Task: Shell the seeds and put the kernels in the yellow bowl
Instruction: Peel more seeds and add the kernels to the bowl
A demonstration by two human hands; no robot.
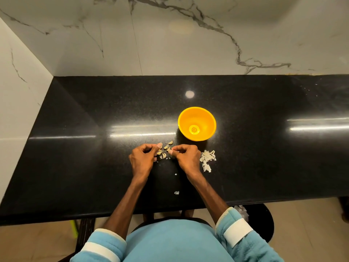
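Head view, looking down on a black polished counter (75, 167) set against a white marble-veined wall (170, 44).

Yellow bowl (197, 126): upright on the counter, just far-right of the hands and apart from them. Something small and roundish sits at the bottom centre; I cannot tell whether it is a kernel or part of the bowl.

Seeds (166, 150): a small cluster of pale pieces lies on the counter between the two hands and just beyond the fingertips, near the bowl's near-left side. Whole seeds and opened ones cannot be told apart at this size.

Shell pile (207, 160): a loose heap of whitish fragments just right of the right hand, near side of the bowl. A few stray flakes (176, 192) lie nearer the counter's front edge, between the forearms.

Left hand (143, 157): curled narrow, fingers folded in, thumb tip pointing toward the seed cluster. Whether it pinches anything, I cannot tell; the fingers hide it.

Right hand (186, 156): also curled narrow, thumb and fingertips drawn together at the cluster's right edge. What it pinches, if anything, is hidden.

The two thumbs are close but apart. Both forearms reach over the counter's front edge; light blue sleeves (236, 229) with white bands are pushed back above the wrists.
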